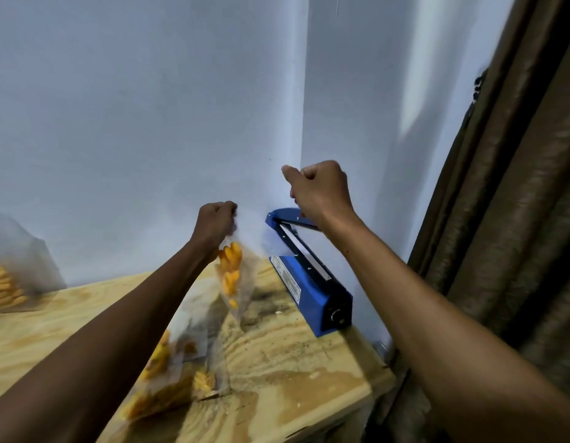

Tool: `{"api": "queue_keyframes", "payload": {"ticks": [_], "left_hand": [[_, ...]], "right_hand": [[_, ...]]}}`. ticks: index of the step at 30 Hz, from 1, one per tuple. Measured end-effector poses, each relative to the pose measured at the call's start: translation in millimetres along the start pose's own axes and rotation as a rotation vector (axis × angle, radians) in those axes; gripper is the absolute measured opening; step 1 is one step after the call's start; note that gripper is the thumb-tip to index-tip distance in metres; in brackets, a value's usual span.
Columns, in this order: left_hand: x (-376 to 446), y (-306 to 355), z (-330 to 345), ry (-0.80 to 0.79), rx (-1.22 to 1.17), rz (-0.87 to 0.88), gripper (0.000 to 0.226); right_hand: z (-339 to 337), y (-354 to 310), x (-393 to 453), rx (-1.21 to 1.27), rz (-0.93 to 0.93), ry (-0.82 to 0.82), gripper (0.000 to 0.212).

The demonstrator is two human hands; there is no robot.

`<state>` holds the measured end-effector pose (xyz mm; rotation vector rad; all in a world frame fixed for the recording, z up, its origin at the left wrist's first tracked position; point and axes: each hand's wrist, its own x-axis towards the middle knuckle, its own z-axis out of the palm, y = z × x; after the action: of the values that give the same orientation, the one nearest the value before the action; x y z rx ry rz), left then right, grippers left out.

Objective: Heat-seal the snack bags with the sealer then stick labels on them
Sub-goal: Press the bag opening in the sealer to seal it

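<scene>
My left hand (217, 222) pinches the top of a clear snack bag (234, 276) holding orange snack sticks, and the bag hangs above the wooden table (293, 362). Clear film from the bag reaches toward the blue heat sealer (309, 289), which lies along the wall with its lever arm (290, 217) raised. My right hand (320, 190) is curled into a fist above the raised lever. Nothing shows in its grip, and my wrist hides the lever's end. More filled snack bags (175, 372) lie on the table under my left forearm.
A large clear bag of orange sticks (9, 276) stands at the table's far left. A pale wall corner rises behind the sealer. A brown curtain (517, 219) hangs at the right, past the table edge (366, 398).
</scene>
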<state>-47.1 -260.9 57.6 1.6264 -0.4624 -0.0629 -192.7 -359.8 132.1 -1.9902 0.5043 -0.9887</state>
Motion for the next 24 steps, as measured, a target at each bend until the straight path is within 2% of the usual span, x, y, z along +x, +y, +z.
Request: {"api": "queue_keyframes", "payload": {"ticks": [5,8,11,16,24], "left_hand": [[7,-15,27,-0.13,0.035,-0.015,0.038],[13,-24,40,-0.189,0.126,0.003,0.035],[17,-33,49,-0.246,0.173,-0.018,0.037],[21,-41,65,-0.309,0.11,-0.117,0.035],[26,-50,75,-0.343,0.185,-0.141,0.026]], "right_hand": [[-11,12,23,-0.333,-0.113,-0.008,0.035],[-17,21,36,-0.585,-0.089,-0.153,0.025],[-20,29,46,-0.718,0.011,-0.318,0.027],[-21,37,54,-0.756,0.076,-0.422,0.026],[-21,39,58,-0.733,0.049,-0.445,0.021]]}}
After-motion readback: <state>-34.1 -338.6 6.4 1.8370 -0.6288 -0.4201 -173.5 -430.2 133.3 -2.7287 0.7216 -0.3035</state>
